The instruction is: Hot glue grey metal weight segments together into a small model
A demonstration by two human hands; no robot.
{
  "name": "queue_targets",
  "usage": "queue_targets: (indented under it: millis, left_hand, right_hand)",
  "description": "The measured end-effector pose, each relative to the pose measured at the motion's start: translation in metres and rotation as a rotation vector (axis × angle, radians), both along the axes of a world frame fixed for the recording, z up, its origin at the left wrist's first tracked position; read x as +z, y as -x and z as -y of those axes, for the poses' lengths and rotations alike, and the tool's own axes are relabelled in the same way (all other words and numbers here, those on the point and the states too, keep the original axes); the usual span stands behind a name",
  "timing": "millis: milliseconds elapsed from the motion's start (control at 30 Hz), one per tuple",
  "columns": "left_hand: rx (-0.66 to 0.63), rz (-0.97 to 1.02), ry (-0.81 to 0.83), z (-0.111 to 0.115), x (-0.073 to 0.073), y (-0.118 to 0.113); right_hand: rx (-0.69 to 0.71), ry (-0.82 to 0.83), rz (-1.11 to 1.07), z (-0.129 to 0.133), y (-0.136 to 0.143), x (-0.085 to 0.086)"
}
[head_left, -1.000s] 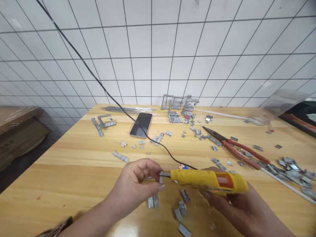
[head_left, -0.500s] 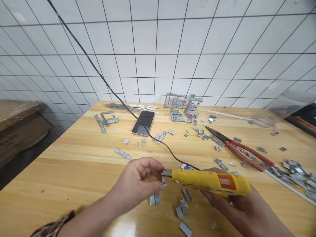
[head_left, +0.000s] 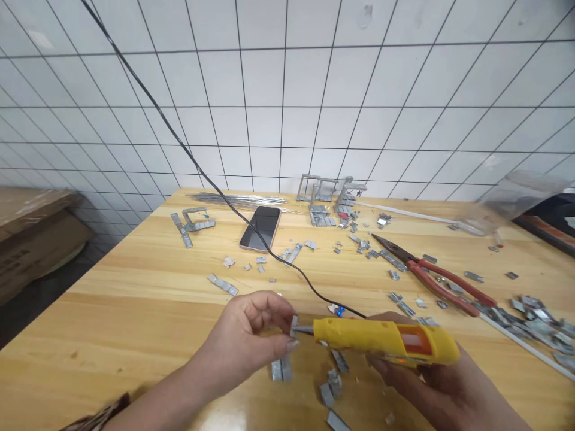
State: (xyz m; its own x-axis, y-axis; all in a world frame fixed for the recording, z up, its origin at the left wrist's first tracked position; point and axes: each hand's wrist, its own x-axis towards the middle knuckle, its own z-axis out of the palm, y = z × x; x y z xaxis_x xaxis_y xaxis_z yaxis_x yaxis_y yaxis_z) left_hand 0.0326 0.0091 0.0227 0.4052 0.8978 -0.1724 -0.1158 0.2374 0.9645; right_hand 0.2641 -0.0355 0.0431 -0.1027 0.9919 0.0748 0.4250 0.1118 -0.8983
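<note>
Glue gun (head_left: pixel 381 336) partly hides right hand (head_left: pixel 431 383); left hand (head_left: pixel 254 326) partly covers metal piece (head_left: pixel 294 324). Jar (head_left: pixel 512 194) near far edge of bench (head_left: pixel 135 323) blurred; box (head_left: pixel 33 239) past left edge cut off.

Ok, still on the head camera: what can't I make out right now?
All in the head view:
Small metal piece: partly covered by the fingers of the left hand; too small to tell whether glue is on it.
Right hand: most fingers hidden by the yellow glue gun.
Metal strips: far ends hidden by the left thumb.
Black cable: cut off by the top edge.
Clear plastic container: blurred.
</note>
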Motion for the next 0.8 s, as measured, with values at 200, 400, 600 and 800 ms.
queue_targets:
  millis: [200,400,600,800]
  left_hand:
    - [-0.003,0.03,-0.001,0.0008,-0.0044,0.0005]
    - [-0.001,0.046,0.041,0.0005,-0.0019,0.0006]
    - [0.01,0.038,0.025,-0.0007,-0.0005,0.0006]
    - [0.002,0.006,0.008,0.0009,0.0,0.001]
  right_hand:
    - [-0.004,-0.001,-0.042,-0.0001,-0.0004,-0.0041]
    - [0.043,-0.008,-0.019,0.0007,0.004,0.0017]
    - [0.045,-0.019,-0.032,-0.0003,0.0024,-0.0013]
    - [0.011,0.02,-0.087,-0.0006,0.0014,-0.0061]
